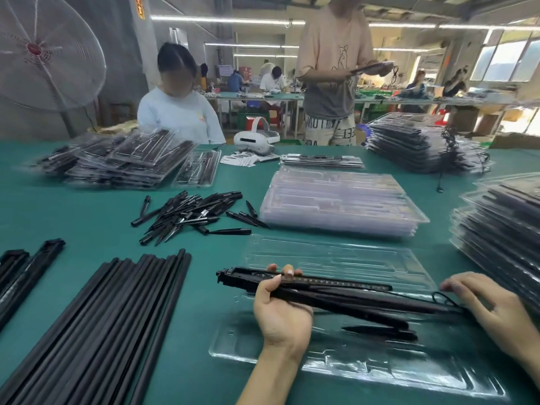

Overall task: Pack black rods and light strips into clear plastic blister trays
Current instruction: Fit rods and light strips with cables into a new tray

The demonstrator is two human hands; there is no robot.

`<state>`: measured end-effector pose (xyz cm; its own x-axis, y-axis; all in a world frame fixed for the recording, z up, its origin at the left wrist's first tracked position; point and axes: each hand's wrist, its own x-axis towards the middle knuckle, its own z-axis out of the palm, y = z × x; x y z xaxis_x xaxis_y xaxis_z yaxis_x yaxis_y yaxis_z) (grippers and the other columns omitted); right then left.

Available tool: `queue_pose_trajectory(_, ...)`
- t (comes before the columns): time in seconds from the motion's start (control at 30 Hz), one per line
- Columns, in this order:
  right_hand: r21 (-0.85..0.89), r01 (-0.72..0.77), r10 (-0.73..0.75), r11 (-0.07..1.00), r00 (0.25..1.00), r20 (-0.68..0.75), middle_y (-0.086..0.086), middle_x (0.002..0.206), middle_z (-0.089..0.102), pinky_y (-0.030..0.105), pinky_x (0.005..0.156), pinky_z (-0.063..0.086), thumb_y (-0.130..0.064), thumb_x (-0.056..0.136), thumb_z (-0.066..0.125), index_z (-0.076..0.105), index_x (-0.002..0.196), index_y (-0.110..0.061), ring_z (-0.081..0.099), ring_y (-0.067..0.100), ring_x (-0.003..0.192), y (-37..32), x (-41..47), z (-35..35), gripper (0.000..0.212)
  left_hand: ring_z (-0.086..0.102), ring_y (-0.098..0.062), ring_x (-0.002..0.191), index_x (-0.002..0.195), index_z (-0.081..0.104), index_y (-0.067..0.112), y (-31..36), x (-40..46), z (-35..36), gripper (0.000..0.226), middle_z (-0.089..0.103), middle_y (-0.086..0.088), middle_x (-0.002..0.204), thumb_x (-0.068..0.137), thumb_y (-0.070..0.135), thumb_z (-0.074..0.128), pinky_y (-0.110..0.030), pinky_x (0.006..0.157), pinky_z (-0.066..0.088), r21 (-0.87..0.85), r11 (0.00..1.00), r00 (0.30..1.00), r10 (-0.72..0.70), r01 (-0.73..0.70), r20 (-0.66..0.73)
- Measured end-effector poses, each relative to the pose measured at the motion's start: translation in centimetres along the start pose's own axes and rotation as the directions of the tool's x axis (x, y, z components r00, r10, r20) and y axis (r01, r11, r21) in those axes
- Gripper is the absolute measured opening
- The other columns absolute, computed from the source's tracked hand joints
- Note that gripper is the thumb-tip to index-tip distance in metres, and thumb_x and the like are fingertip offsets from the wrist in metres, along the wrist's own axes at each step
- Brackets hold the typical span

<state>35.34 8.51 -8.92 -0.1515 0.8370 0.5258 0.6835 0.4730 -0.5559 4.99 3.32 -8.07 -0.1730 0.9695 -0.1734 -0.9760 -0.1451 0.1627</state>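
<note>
Black rods (321,299), long, slim, bundled

Right hand (493,305) smears with motion blur, its fingertips unclear; the long black rods (96,325) run off the bottom-left edge, ends unseen.

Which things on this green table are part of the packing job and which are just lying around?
Part of the job:
open blister tray
light strip bundle gripped by left hand
right hand at its cable end
loose black rods
empty tray stack

Lying about:
white headset
standing fan
</note>
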Motion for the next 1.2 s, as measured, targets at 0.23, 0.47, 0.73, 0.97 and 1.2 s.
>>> queue_pose_trajectory(0.23, 0.143, 0.199, -0.229, 0.97, 0.941, 0.248, -0.011, 0.092, 0.065, 0.015, 0.077, 0.045, -0.047, 0.08, 0.068, 0.067, 0.093, -0.032, 0.061, 0.007, 0.086, -3.7, 0.3, 1.8, 0.02, 0.054, -0.03, 0.086, 0.083, 0.053, 0.017, -0.4, 0.2, 0.3, 0.017, 0.052, -0.004, 0.077, 0.072, 0.005, 0.046, -0.042, 0.079, 0.044, 0.01, 1.0, 1.0, 0.025, -0.025, 0.012)
queue_pose_trajectory(0.47, 0.102, 0.225, -0.247, 0.969, 0.898, 0.363, -0.015, 0.077, 0.064, 0.013, 0.061, 0.045, -0.044, 0.081, 0.066, 0.068, 0.088, -0.032, 0.06, 0.003, 0.066, -3.4, -0.2, 2.4, 0.014, 0.06, -0.021, 0.077, 0.083, 0.059, 0.018, -1.5, -0.1, 0.4, 0.024, 0.056, -0.001, 0.074, 0.081, 0.042, 0.056, -0.035, 0.073, 0.049, 0.3, 0.954, 0.999, 0.016, -0.026, 0.035)
queue_pose_trajectory(0.73, 0.118, 0.171, -0.202, 0.978, 0.911, 0.36, -0.011, 0.075, 0.06, 0.02, 0.061, 0.045, -0.065, 0.075, 0.065, 0.068, 0.09, -0.033, 0.056, 0.008, 0.066, -3.7, -0.3, 1.8, 0.036, 0.058, -0.009, 0.079, 0.098, 0.067, 0.03, -1.4, 0.3, -1.4, 0.023, 0.067, 0.007, 0.082, 0.091, 0.014, 0.052, -0.024, 0.07, 0.043, 0.803, 0.583, 0.992, 0.091, -0.124, 0.087)
queue_pose_trajectory(0.97, 0.161, 0.173, -0.218, 0.972, 0.92, 0.326, -0.01, 0.089, 0.06, 0.017, 0.07, 0.045, -0.056, 0.074, 0.072, 0.068, 0.091, -0.036, 0.059, 0.01, 0.078, -4.8, -0.6, 2.0, 0.026, 0.04, -0.006, 0.042, 0.069, 0.051, 0.016, -0.4, 0.5, -1.2, 0.029, 0.05, 0.008, 0.055, 0.074, 0.012, 0.079, -0.019, 0.043, 0.035, 0.852, 0.523, 0.985, 0.152, -0.005, -0.088)
queue_pose_trajectory(1.2, 0.199, 0.193, -0.254, 0.961, 0.901, 0.352, -0.012, 0.08, 0.053, 0.02, 0.064, 0.045, -0.046, 0.072, 0.078, 0.068, 0.067, -0.033, 0.056, 0.01, 0.069, -5.2, -0.7, 2.0, 0.017, 0.045, -0.011, 0.056, 0.098, 0.057, 0.007, 2.2, 0.9, -0.4, 0.044, 0.054, -0.002, 0.085, 0.078, 0.044, 0.071, -0.028, 0.053, 0.036, 0.857, 0.515, 0.932, 0.31, 0.002, -0.189)
